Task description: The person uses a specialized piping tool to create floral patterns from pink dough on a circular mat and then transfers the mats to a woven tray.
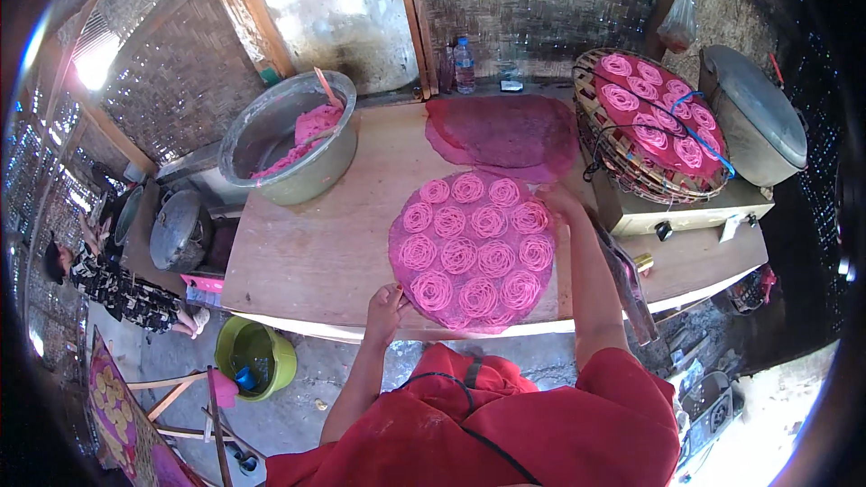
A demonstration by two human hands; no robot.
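A round pink mesh sheet (396, 252) lies at the front of the wooden table, holding several coiled nests of pink noodle strands (458, 254). My left hand (386, 314) pinches its near left edge, thumb and fingers pressed together. At the far right edge, my right hand (561, 205) has its fingers on the rim, apparently curled over it, partly hidden by the wrist. Just beyond lie flat, darker pink mesh sheets (502, 133), one over another, with no nests on them.
A grey basin (293, 188) with pink dough (317, 124) stands back left. At right, a woven basket (591, 131) of noodle nests rests over a gas stove (690, 215) beside a large metal pot (753, 113). A green tub (287, 370) sits on the floor; another person (126, 287) is far left.
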